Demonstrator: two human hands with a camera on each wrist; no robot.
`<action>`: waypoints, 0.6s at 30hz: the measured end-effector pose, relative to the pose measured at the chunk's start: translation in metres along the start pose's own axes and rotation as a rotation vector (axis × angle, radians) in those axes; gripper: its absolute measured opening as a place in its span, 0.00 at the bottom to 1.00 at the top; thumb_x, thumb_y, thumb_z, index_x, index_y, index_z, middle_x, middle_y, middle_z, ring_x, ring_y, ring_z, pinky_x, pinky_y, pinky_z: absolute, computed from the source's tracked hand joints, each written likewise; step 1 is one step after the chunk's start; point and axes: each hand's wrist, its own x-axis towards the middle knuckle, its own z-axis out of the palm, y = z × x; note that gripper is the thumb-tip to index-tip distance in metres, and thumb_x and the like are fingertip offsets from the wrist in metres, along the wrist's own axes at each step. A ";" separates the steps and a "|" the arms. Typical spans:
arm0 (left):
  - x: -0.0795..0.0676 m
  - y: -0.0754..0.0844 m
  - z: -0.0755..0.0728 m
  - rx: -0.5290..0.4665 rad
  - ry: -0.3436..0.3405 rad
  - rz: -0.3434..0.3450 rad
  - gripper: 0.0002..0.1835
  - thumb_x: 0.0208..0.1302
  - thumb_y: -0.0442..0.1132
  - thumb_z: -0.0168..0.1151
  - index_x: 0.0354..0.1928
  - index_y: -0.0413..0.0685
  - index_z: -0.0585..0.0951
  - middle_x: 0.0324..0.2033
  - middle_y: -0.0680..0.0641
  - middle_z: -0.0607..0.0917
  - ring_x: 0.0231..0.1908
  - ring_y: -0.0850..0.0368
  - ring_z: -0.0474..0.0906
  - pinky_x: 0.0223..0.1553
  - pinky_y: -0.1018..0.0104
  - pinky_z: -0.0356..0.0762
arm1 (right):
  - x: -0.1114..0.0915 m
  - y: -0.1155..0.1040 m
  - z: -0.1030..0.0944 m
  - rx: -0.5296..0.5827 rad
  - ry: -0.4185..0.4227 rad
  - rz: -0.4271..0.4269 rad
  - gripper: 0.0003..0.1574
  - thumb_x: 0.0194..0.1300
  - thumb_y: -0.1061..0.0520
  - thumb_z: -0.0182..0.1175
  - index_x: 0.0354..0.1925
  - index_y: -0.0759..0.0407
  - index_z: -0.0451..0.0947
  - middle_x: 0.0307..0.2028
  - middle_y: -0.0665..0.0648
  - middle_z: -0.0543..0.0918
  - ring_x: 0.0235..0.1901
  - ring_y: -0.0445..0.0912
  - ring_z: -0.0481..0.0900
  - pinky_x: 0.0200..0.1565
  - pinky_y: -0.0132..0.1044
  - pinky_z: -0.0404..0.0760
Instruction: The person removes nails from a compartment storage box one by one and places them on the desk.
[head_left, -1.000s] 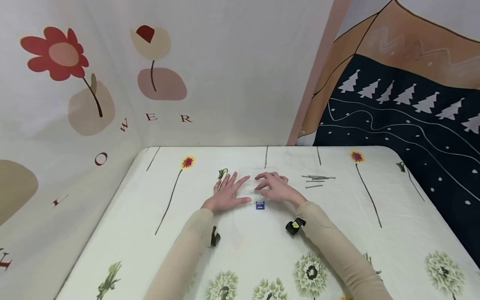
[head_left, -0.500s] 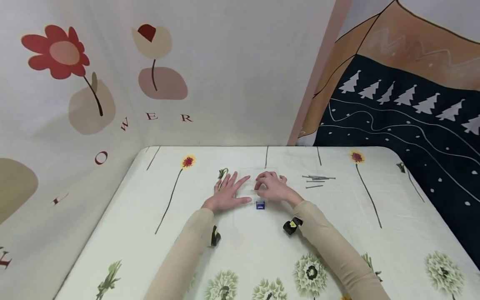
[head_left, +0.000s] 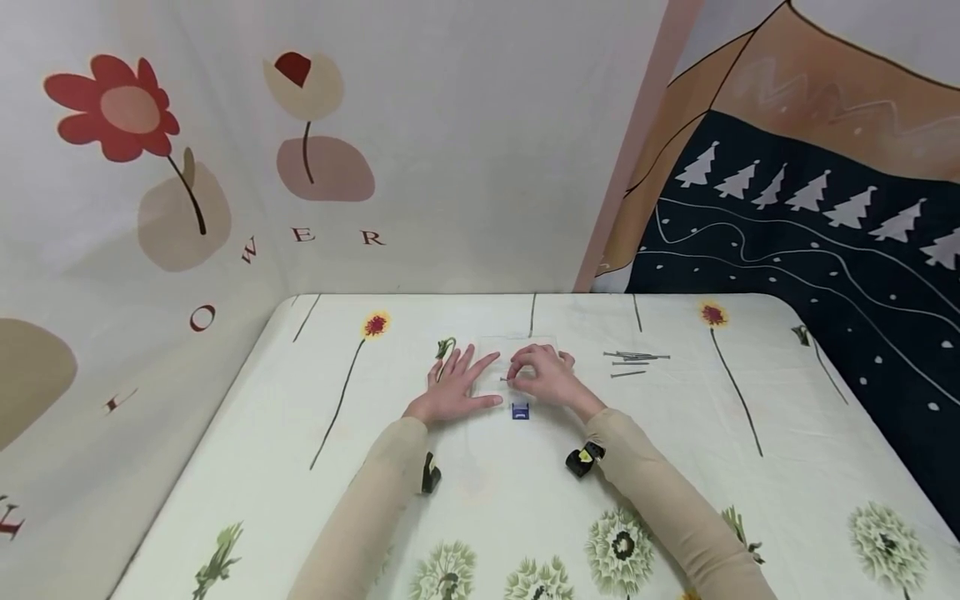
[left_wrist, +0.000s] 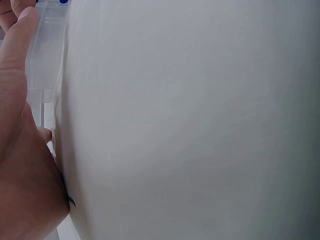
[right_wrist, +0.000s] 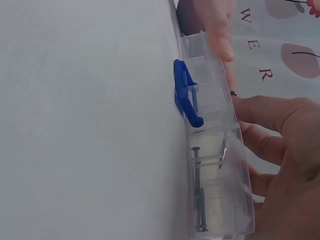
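Note:
A clear plastic compartment box (right_wrist: 220, 215) with a blue latch (right_wrist: 186, 95) sits mid-table; the latch faces the person. Through its wall I see several nails (right_wrist: 197, 170) lying inside. My right hand (head_left: 545, 375) is over the box's right part, thumb and index finger pinching a nail (head_left: 504, 379). Its flat head (right_wrist: 233, 93) pokes out at the fingertips, while the fingers hide most of the shank. My left hand (head_left: 455, 390) rests at the box's left side, fingers spread, thumb along the near edge. In the left wrist view, the left thumb (left_wrist: 15, 55) lies beside the clear wall.
Several loose nails (head_left: 637, 357) lie on the flower-print tablecloth (head_left: 480, 500), to the right of the box. A printed cloth wall (head_left: 465, 167) rises behind the table. Black wrist cameras (head_left: 583, 458) sit at both sleeves.
The right fingers have closed in from a looser pose to a pinch over the box, and the nail's end now shows at the fingertips. The left hand has stayed in place.

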 end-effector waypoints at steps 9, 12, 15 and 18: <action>0.000 0.000 -0.001 0.012 -0.003 -0.001 0.43 0.63 0.68 0.52 0.76 0.68 0.51 0.75 0.42 0.38 0.73 0.42 0.27 0.65 0.38 0.27 | -0.002 0.001 0.001 0.145 0.128 -0.049 0.04 0.59 0.59 0.68 0.28 0.51 0.82 0.44 0.53 0.82 0.54 0.55 0.71 0.57 0.70 0.44; 0.000 -0.001 0.000 0.007 -0.001 -0.001 0.43 0.63 0.68 0.53 0.76 0.68 0.51 0.75 0.42 0.38 0.73 0.42 0.27 0.65 0.38 0.28 | -0.003 0.004 0.000 0.172 0.156 -0.067 0.03 0.59 0.58 0.67 0.29 0.53 0.82 0.43 0.52 0.83 0.54 0.56 0.73 0.56 0.68 0.48; -0.001 0.000 0.000 0.006 0.002 0.000 0.43 0.63 0.68 0.53 0.76 0.68 0.51 0.75 0.42 0.38 0.73 0.42 0.27 0.65 0.38 0.28 | -0.004 0.007 -0.002 0.182 0.179 -0.069 0.02 0.61 0.57 0.66 0.32 0.54 0.83 0.40 0.51 0.84 0.55 0.55 0.73 0.56 0.66 0.50; 0.000 0.001 0.000 0.007 0.000 0.002 0.43 0.63 0.68 0.52 0.76 0.69 0.50 0.75 0.42 0.38 0.73 0.43 0.27 0.65 0.38 0.28 | -0.006 0.011 -0.005 0.194 0.192 -0.067 0.03 0.61 0.58 0.65 0.34 0.56 0.83 0.40 0.51 0.84 0.55 0.55 0.74 0.57 0.64 0.49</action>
